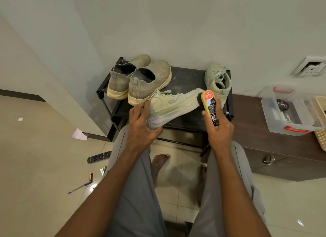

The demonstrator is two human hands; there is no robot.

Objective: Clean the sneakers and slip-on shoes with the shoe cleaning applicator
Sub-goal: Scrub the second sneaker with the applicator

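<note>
Between our two grips: we hold one pale green sneaker [173, 104] above the black shoe rack [185, 77], toe toward our right grip, heel toward our left.
Left grip: our left hand [141, 123] curls round the sneaker's heel end, thumb up by the collar, fingers under the sole.
Right grip: our right hand [218, 129] is wrapped round the shoe cleaning applicator [210, 107], a yellow and black bottle with a red label, tilted with its head up.
Applicator head: its dark sponge end touches the sneaker's toe.
Beyond our right grip: the second green sneaker [217, 81] lies on its side on the rack top, at the right edge, near the wall.
Beyond our left grip: we see two beige slip-on shoes [139, 77] side by side on the rack top, heels toward us.
Right of our right grip: a clear plastic box [289, 111] with red latches sits on a dark brown surface [255, 123], well apart.
Below our left grip: a remote control [99, 157], a pen [80, 187] and a battery [90, 176] lie on the tiled floor [44, 157].
</note>
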